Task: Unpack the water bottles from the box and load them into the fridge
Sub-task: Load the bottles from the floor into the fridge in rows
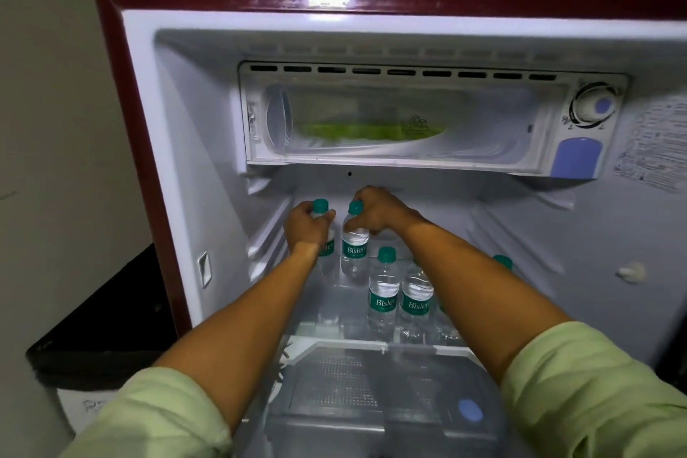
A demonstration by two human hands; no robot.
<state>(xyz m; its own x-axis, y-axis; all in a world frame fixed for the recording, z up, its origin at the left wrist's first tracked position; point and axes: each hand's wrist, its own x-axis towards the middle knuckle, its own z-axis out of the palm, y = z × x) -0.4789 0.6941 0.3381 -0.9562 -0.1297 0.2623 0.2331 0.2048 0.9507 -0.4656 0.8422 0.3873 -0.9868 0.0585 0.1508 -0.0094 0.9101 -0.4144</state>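
Observation:
Both arms reach into the open maroon fridge (137,145). My left hand (306,225) grips a small clear water bottle (322,207) with a green cap, upright at the back left of the glass shelf (327,340). My right hand (381,210) holds a second bottle (355,247) by its neck, just right of the first. Two more bottles (383,294) (415,299) stand side by side nearer the shelf front. Another green cap (502,261) shows behind my right forearm. The box is out of view.
A freezer compartment (401,119) with a translucent door sits above the shelf, a thermostat dial (594,106) at its right. Below the shelf lies a crisper cover (371,387). A dark box-like object (100,331) stands left of the fridge, by the wall.

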